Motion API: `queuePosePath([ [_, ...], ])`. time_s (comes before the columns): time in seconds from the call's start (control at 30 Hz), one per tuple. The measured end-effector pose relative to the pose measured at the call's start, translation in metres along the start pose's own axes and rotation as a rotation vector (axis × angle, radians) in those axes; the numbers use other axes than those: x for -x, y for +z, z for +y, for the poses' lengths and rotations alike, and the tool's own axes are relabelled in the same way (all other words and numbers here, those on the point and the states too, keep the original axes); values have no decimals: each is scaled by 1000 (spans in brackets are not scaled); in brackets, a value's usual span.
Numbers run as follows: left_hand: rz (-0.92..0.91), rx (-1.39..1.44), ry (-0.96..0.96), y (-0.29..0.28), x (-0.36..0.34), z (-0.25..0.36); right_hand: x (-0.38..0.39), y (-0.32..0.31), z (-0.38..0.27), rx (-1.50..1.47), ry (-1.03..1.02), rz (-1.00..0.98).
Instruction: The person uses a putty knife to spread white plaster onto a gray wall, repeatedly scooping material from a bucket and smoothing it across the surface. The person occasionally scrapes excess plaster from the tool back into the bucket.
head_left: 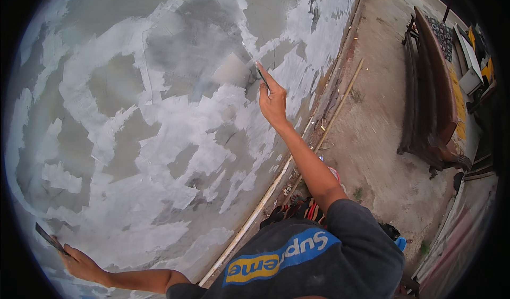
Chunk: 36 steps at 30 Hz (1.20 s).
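A grey wall [117, 89] smeared with uneven white filler [178, 118] takes up the left and middle of the view. My right hand [273, 101] is raised in front of it, closed around the dark handle of a putty knife [262, 77]. The knife's thin blade reaches up and left to a filler streak; whether it touches the wall is hard to tell. Low at the far left, my left hand [84, 265] grips a dark, flat-bladed scraper [49, 237], seen nearly edge-on close to the wall. The fingers of both hands are partly hidden.
A pale pipe [248, 222] runs along the wall's foot. Beside it a long thin pole [341, 101] lies on the dusty ground [366, 134]. On the right stands a dark wooden bench [431, 94] with a yellow cloth [458, 107], and a white box-like piece [470, 68] beyond.
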<state>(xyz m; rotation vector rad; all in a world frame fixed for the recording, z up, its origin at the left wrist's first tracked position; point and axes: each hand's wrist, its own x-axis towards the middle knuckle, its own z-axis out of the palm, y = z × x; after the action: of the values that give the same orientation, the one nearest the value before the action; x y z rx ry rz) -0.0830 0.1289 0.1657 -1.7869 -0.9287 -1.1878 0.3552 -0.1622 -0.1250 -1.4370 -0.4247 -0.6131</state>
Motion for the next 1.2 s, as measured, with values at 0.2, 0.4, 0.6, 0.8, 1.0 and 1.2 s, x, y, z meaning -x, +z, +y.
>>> queuePosePath([
  [0.2, -44, -99, -50, 0, 3, -3, 31, 21, -36, -33, -39, -87],
  [0.4, 12, -12, -31, 3, 5, -6, 66, 6, -49, 22, -229, -311],
  [0.6, 14, 12, 10, -6, 4, 1, 35, 1, 1, -5, 69, -44],
  [0.8, -22, -86, -48, 0, 4, 7, 71, 57, -6, 106, -18, 31],
  [1.0, -37, -115, -103, 12, 5, -18, 98, 16, -26, -23, -52, -295],
  [1.2, 33, -16, 29, 8, -1, -12, 36, -9, 21, -91, 143, -25],
])
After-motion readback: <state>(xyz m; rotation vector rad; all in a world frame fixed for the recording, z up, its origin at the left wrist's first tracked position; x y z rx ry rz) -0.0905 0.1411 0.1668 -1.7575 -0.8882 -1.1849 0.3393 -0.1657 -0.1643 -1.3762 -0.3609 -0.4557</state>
